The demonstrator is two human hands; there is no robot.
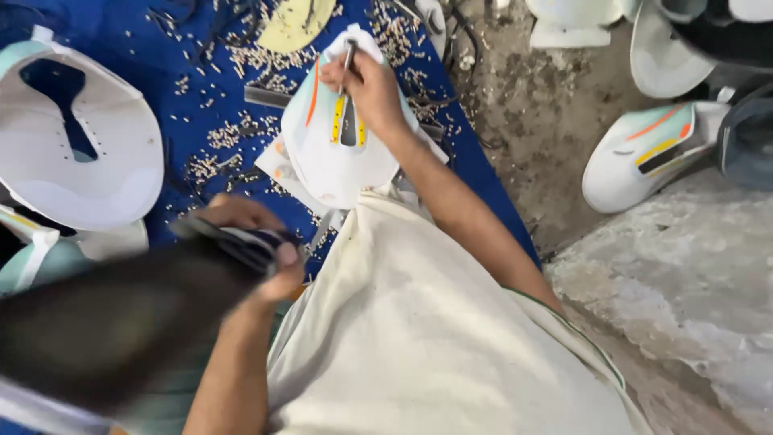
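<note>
**Inspector A:** Starting at the left, we note a flat white shoe upper (pixel 76 145) lying on the blue cloth (pixel 209 97), with small pale pellets (pixel 229 133) strewn over the cloth.

**Inspector B:** Next, we record the left hand (pixel 258 242) closed around a dark object (pixel 121 314). The object is badly blurred; it may be a shoe last, but we cannot tell.

**Inspector A:** At centre, the right hand (pixel 366 89) is pinched narrow on a thin metal tool (pixel 348 60), held against a white shoe upper with orange and yellow stripes (pixel 330 153). That upper rests on the cloth, just above the person's cream garment (pixel 435 330).

**Inspector B:** To the right, we log a finished white shoe with matching stripes (pixel 644 153) on the rough grey floor (pixel 547 121), well apart from both hands.
</note>
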